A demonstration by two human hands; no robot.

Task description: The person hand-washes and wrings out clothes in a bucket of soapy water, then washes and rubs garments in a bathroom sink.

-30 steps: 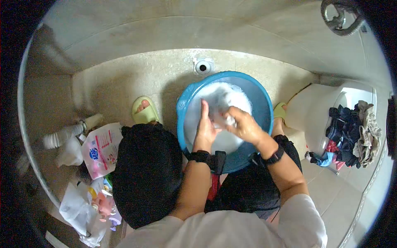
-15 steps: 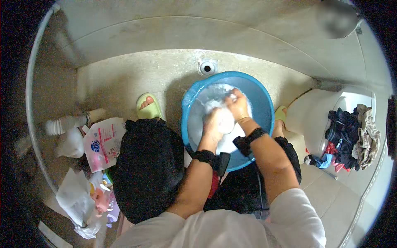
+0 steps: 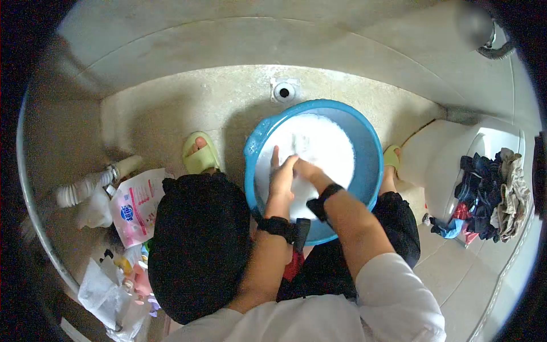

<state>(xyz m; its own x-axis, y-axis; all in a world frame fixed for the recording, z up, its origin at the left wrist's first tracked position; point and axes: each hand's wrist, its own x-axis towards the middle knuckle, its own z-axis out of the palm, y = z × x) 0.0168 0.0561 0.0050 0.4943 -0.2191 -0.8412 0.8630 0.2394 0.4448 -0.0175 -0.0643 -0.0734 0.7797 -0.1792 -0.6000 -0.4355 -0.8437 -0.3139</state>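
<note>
A blue basin (image 3: 369, 165) stands on the floor between my feet, holding white suds (image 3: 333, 145). Over the suds, my left hand (image 3: 282, 178) has its thumb raised and its other fingers partly hidden. My right hand (image 3: 308, 171) meets it at the fingers, smeared by motion. Whether anything lies between the hands cannot be made out. Just beyond the fingers, a whitish lump (image 3: 300, 141) shows faintly among the foam. Both wrists wear black straps.
A floor drain (image 3: 284, 92) lies beyond the basin. Dark and beige clothes (image 3: 484, 194) hang at the right on a white fixture (image 3: 436, 154). On the left are a detergent bag (image 3: 137, 208), a ribbed white hose (image 3: 85, 189) and plastic items (image 3: 105, 293).
From gripping in the suds apart from each other, my hands have come together nearer the basin's middle. The white bundle seen around them earlier no longer shows clearly. The view has shifted slightly.
</note>
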